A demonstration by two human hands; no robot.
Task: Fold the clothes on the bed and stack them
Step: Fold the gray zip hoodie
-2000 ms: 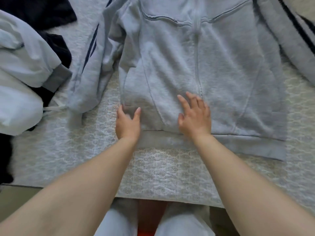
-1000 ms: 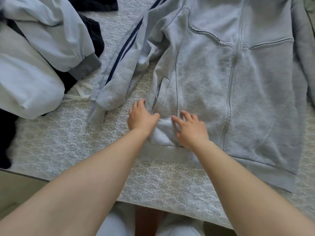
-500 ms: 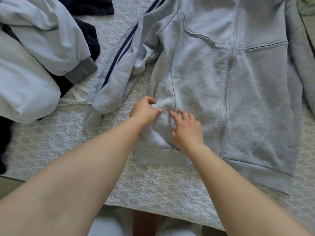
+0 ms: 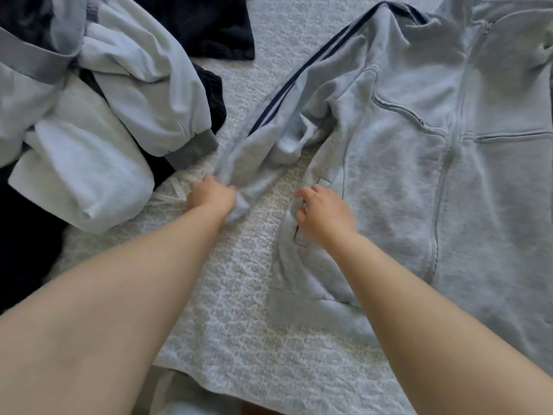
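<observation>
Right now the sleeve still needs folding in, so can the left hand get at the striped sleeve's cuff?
Probably yes: the left hand already seems to grip the striped sleeve at its cuff end, with only bedspread around it. Motion blur hides the exact grip.

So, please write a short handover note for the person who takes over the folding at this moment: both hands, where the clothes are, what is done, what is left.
Left hand: grip closed on the cuff end of the striped sleeve of the grey zip hoodie.
Right hand: fingers curled at the hoodie's side edge by the pocket; whether it pinches cloth is blurred.
Hoodie: lies front up on the quilted bedspread, zipper closed, no fold made.
Pile of pale and dark clothes: unfolded, at the left.
Done: hoodie spread flat.
Left: fold in the sleeves, fold the body, then the pile; no stack is visible.
</observation>
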